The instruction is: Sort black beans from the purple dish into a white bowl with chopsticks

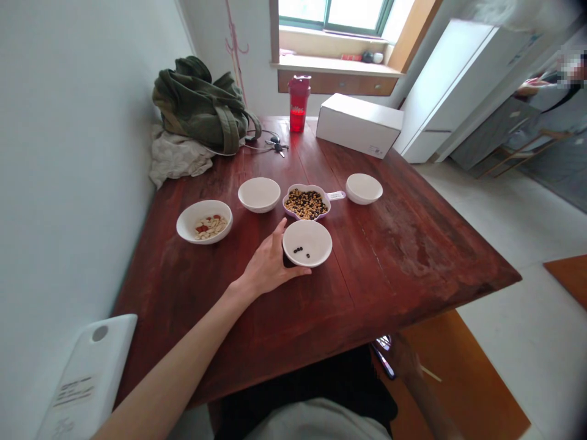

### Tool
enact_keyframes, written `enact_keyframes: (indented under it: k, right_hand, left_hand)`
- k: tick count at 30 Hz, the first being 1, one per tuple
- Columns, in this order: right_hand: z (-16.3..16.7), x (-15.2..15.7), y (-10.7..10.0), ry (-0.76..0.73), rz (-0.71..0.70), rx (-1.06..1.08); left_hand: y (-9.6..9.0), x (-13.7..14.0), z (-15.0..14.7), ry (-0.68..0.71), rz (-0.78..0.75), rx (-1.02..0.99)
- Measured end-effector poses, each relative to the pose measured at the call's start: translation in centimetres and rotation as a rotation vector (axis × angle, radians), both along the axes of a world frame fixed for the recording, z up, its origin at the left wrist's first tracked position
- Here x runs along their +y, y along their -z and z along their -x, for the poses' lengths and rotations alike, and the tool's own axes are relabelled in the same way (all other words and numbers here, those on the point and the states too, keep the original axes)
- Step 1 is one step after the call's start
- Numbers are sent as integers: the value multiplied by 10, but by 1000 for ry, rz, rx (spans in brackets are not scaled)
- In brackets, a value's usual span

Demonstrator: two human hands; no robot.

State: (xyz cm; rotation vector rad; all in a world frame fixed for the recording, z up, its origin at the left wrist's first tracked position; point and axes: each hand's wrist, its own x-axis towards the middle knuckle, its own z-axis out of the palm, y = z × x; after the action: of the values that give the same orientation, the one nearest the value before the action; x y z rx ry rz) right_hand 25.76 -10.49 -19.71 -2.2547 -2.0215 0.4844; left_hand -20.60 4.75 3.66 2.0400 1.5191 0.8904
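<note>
My left hand (270,260) is closed around the left side of a white bowl (316,238), fingers at the far rim and thumb at the near one. A few black beans (299,249) lie inside. Directly behind stands a purple-rimmed, scalloped scoop (288,211) full of mixed black and yellow beans (305,203). My right hand (403,357) is low beside my lap, below the table edge, dark and blurred. Its fingers appear curled by a shiny bluish-edged object (384,359), and a thin pale stick (431,374) juts out on the other side.
A white bowl (187,221) at left holds pale pieces and red bits. Two more white bowls (259,194) (364,188) stand farther back. Behind are a green bag (202,104), keys (276,145), a red bottle (298,104) and a white box (358,122). A person (550,91) is at far right.
</note>
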Motion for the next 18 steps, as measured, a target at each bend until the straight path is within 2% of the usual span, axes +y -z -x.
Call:
enact_keyframes:
  k: [4,7,18]
  right_hand:
    - [-5,-2,14,-72,117,-42]
    - [-8,-7,21,-40,132,-78]
    - [-6,-7,19,2,166,-45]
  left_hand:
    - [1,0,0,-1,3,14]
    - [1,0,0,-2,0,19]
    - [-2,0,-2,-1,1,42]
